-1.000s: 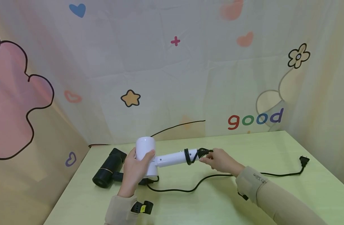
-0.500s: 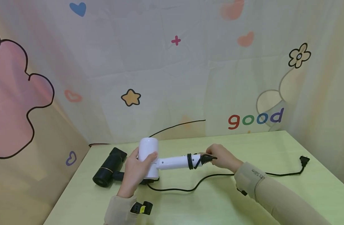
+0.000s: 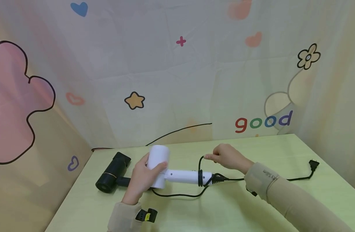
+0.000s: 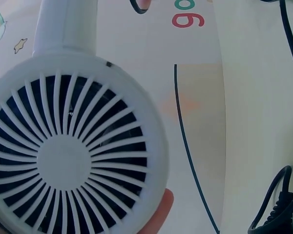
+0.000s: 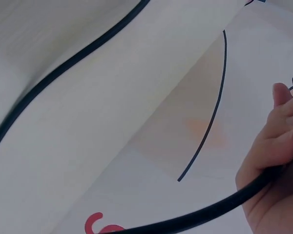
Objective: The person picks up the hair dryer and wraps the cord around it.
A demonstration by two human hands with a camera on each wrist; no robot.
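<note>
A white hair dryer (image 3: 183, 177) lies level above the table, handle pointing right. My left hand (image 3: 142, 179) grips its round body, thumb across the front. The vent grille (image 4: 63, 161) fills much of the left wrist view. A black power cord (image 3: 200, 166) is wound round the handle near its end. Just above the handle's end, my right hand (image 3: 229, 157) pinches this cord, which loops up from the handle. In the right wrist view the cord (image 5: 195, 218) runs into the curled fingers (image 5: 278, 146).
A black hair dryer (image 3: 109, 175) lies on the table at the left, partly behind my left hand. Its cord (image 3: 180, 195) snakes rightward to a black plug (image 3: 313, 165) near the right edge. A printed curtain (image 3: 171, 74) stands behind the table (image 3: 177, 216).
My left hand and the white hair dryer have shifted right and slightly down. My right hand has risen from the handle's end, drawing a loop of cord upward.
</note>
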